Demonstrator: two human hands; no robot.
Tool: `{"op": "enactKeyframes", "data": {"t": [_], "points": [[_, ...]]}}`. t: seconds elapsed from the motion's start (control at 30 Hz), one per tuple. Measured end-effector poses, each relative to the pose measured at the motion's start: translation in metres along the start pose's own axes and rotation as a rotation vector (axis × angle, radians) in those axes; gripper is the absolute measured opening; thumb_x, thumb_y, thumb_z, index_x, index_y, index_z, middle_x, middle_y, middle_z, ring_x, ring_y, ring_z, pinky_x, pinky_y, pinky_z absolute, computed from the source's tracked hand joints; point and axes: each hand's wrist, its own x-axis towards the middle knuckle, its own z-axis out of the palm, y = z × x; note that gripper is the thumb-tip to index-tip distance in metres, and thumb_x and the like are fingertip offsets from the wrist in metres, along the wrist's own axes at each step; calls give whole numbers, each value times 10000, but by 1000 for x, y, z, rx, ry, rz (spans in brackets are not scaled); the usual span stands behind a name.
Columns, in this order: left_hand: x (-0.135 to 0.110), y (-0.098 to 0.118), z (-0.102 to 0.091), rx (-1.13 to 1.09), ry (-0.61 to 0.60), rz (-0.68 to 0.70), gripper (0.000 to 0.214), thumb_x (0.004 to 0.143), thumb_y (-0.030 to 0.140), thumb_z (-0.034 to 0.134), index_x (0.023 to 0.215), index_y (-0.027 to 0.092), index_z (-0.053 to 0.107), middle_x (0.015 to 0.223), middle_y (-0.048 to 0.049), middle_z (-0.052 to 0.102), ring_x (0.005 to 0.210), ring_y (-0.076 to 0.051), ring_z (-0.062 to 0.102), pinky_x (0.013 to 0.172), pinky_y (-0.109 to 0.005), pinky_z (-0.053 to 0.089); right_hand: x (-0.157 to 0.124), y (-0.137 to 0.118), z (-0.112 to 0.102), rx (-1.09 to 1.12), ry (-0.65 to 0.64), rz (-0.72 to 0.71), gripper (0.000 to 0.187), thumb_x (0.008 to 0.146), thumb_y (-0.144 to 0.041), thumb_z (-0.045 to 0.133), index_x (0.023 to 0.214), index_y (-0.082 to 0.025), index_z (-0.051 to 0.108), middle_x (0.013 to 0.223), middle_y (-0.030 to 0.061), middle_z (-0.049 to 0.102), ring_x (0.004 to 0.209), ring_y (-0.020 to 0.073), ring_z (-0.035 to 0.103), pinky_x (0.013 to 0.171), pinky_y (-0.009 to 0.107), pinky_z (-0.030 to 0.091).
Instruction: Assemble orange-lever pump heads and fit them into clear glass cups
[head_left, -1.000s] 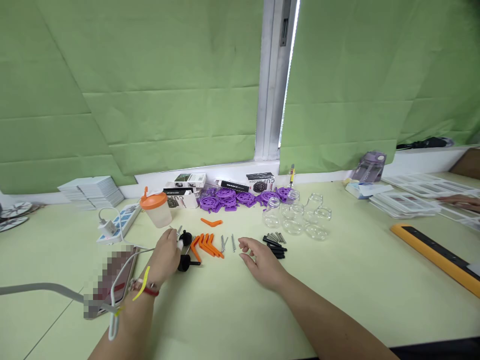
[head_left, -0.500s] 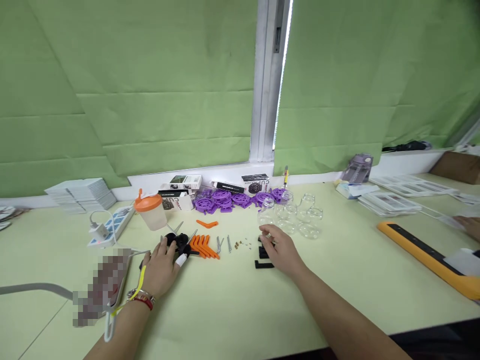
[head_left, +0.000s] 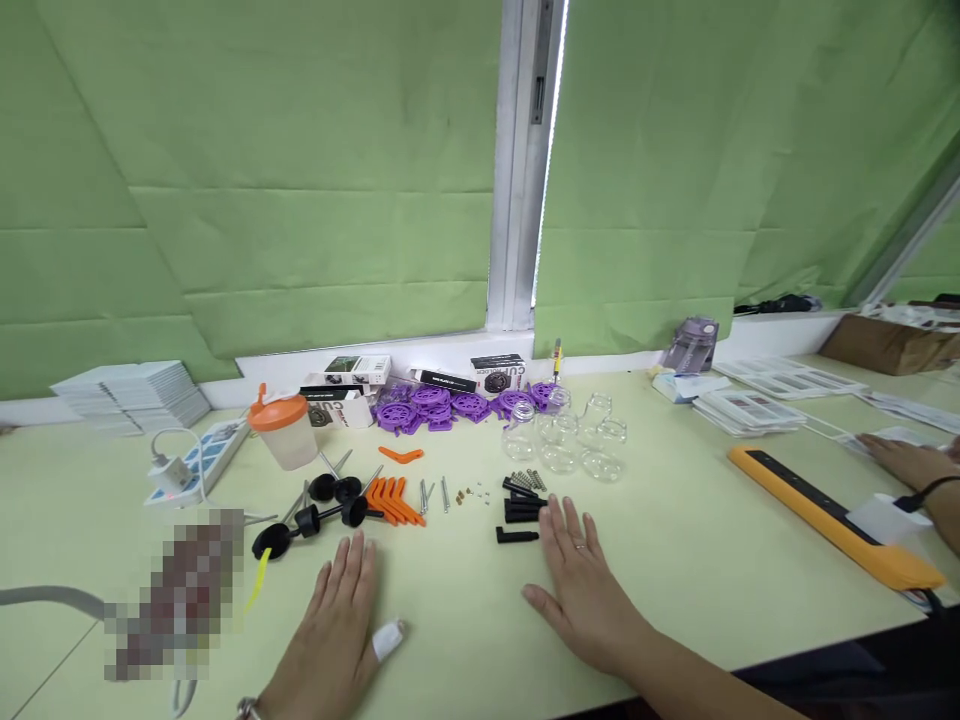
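My left hand [head_left: 339, 620] lies flat on the pale green table [head_left: 675, 560], fingers stretched out, holding nothing; a white bandage wraps its thumb. Just beyond its fingertips lie black knobbed rods [head_left: 311, 515] and a fan of orange plastic pieces [head_left: 394, 498]. My right hand [head_left: 581, 580] also rests palm down and open, with a ring on one finger. Its fingertips are close to a small pile of black plastic parts [head_left: 519, 512], one of which lies apart in front. Metal screws [head_left: 433, 493] and springs [head_left: 527, 480] lie between the two piles.
Clear glass jars [head_left: 574, 440], purple round parts [head_left: 450, 405], small boxes [head_left: 352, 372] and an orange-lidded cup [head_left: 281, 430] stand farther back. A power strip [head_left: 191, 462] is at left. A yellow-edged bar [head_left: 825, 510] lies at right, near another person's hand [head_left: 904, 462].
Both my hands pulled back toward me and now lie flat. The left hand let go of the black rods; the right left the black parts. The view swung left.
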Motion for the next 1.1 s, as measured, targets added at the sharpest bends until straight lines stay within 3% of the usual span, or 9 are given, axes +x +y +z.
{"op": "enactKeyframes", "data": {"t": [0.13, 0.27, 0.47, 1.1], "points": [[-15, -1, 9, 25, -64, -55, 790, 795, 569, 457, 1457, 170, 299, 1520, -121, 223, 1407, -330, 163, 1123, -531, 196, -7, 28, 17, -58, 38, 164, 832, 900, -577, 311, 1486, -97, -34, 1544, 156, -29, 1414, 350, -53, 1125, 577, 112], [-10, 3, 0, 23, -153, -56, 767, 829, 546, 418, 1470, 164, 241, 1526, -114, 177, 1411, -330, 146, 1102, -565, 204, -7, 38, 19, -29, -137, 226, 865, 873, -661, 241, 1484, -62, 113, 1544, 157, 27, 1419, 326, -39, 1140, 543, 94], [-6, 14, -13, 57, -218, -74, 745, 859, 524, 355, 1473, 128, 210, 1536, -118, 130, 1418, -322, 125, 1104, -563, 188, -1, 33, 9, -12, -310, 281, 938, 837, -726, 159, 1475, -40, 118, 1545, 146, 14, 1424, 310, -25, 1154, 495, 31], [-8, 13, -11, 11, -221, -89, 736, 860, 528, 365, 1466, 126, 252, 1536, -132, 155, 1416, -336, 123, 1105, -576, 158, 0, 31, 5, 30, -294, 283, 938, 834, -725, 219, 1471, -37, 185, 1536, 161, 98, 1424, 316, 50, 1153, 510, 58]]}}
